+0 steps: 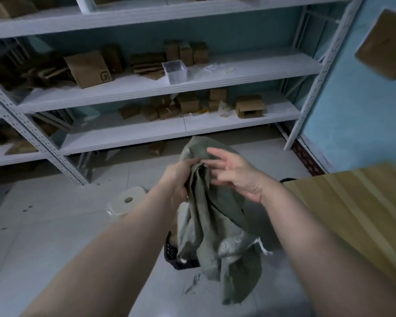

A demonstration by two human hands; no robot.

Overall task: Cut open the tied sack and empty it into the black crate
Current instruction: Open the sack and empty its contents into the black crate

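Observation:
A limp grey-green woven sack (215,236) hangs in front of me, bunched at the top and loose at the bottom. My left hand (178,177) is shut on the bunched upper part. Beside it my right hand (236,172) has its fingers spread, fingertips touching the sack's top folds. Under the hanging sack, the black crate (181,259) stands on the floor; only its left corner shows, the rest is hidden by the sack. What lies in the crate cannot be seen.
White metal shelving (160,131) with cardboard boxes and a clear plastic tub (175,72) fills the wall ahead. A white stool (128,200) stands on the tiled floor at left. A wooden tabletop (352,202) is at right. Small scraps (194,282) lie near the crate.

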